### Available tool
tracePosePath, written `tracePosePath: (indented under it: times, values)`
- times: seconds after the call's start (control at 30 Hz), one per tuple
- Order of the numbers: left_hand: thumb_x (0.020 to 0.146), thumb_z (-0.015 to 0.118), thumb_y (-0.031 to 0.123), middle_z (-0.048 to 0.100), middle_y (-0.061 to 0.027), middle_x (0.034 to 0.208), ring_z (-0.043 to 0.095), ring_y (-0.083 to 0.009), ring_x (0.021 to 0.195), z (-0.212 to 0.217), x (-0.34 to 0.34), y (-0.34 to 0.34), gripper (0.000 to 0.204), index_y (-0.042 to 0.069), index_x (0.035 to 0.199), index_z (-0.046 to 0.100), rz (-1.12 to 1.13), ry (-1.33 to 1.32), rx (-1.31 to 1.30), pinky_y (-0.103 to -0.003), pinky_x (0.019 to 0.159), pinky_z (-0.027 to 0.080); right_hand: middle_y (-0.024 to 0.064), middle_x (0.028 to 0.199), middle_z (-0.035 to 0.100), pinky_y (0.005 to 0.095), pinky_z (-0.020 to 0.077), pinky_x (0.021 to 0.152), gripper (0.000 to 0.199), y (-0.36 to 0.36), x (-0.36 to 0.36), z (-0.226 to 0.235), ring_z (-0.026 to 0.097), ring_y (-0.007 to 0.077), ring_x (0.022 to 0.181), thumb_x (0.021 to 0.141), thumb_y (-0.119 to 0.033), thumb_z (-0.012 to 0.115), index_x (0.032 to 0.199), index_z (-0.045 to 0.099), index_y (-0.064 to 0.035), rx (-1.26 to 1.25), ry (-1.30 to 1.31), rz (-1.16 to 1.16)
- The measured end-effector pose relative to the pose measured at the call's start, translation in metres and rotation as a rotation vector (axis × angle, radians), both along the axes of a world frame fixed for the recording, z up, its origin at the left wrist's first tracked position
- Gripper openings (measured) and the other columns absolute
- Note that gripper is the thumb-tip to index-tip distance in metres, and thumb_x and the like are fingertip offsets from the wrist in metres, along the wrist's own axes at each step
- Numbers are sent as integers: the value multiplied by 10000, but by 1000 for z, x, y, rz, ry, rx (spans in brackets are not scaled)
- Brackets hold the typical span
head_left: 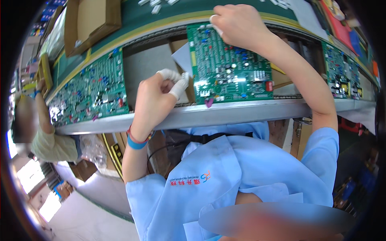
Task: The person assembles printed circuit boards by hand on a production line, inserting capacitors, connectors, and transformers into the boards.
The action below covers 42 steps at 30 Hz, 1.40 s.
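So the person in the blue smock has both hands up at the green circuit board [229, 66] sitting in the conveyor rails [225, 112] right in front of them. The right hand [237, 26] is curled over the board's far top edge, fingers bent and pressing down on it — whether it's pinching a small part under there, I can't tell. The left hand [155, 98] hovers just beside the board's near left edge, loosely closed, with white finger cots [177, 82] on the fingertips; nothing clearly held in it.

If you ask me, the trick here is steadying the board with one hand and pushing straight down, not at an angle — and keeping the cots on the contact fingers.

Another populated board [90, 94] sits to the left, one more [341, 72] to the right, and a cardboard box [90, 22] lies on the green table [136, 18] beyond. A co-worker's arm [44, 112] shows far left.
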State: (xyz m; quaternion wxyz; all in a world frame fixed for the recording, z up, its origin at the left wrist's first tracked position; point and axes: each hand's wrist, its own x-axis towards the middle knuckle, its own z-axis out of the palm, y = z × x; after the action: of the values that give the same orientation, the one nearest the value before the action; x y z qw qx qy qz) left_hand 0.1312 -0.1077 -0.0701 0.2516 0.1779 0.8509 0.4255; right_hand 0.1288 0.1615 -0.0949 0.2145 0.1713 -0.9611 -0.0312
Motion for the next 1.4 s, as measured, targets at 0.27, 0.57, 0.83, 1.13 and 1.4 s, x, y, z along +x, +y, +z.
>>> tracePosePath:
  times: [0.27, 0.57, 0.83, 1.13, 1.4]
  values:
    - [862, 692, 137, 627, -30, 621, 488, -39, 559, -6, 6, 2, 180, -42, 856, 669, -105, 79, -156, -234, 501, 394, 90, 735, 590, 396, 494, 565, 138, -8, 8, 6, 626, 285, 657, 791, -148, 628, 683, 614, -64, -253, -42, -38]
    - [819, 702, 157, 632, -100, 577, 582, -141, 487, -11, 18, 8, 188, -17, 751, 685, -175, 282, -236, -283, 490, 434, 76, 750, 630, 393, 501, 571, 102, -6, 9, -1, 638, 281, 662, 794, -156, 646, 760, 685, -67, -418, 3, -30]
    - [796, 695, 216, 620, -135, 576, 606, -258, 501, -4, 16, 16, 258, -23, 705, 665, -222, 293, -327, -365, 523, 463, 77, 759, 633, 388, 507, 576, 112, -7, 8, 4, 641, 277, 669, 800, -160, 646, 757, 685, -65, -349, -27, -38]
    - [811, 695, 198, 622, -127, 578, 584, -191, 497, -6, 12, 14, 251, -45, 749, 673, -195, 167, -284, -333, 513, 445, 89, 774, 605, 393, 505, 576, 122, -9, 5, 8, 638, 285, 682, 799, -148, 627, 725, 642, -53, -227, -93, -11]
    - [752, 653, 182, 658, -146, 643, 657, -315, 620, -5, 12, 14, 173, 15, 723, 686, -179, 124, -293, -395, 621, 516, 96, 770, 599, 395, 504, 586, 125, -13, 6, 16, 640, 282, 680, 794, -145, 629, 703, 619, -61, -107, -167, -64]
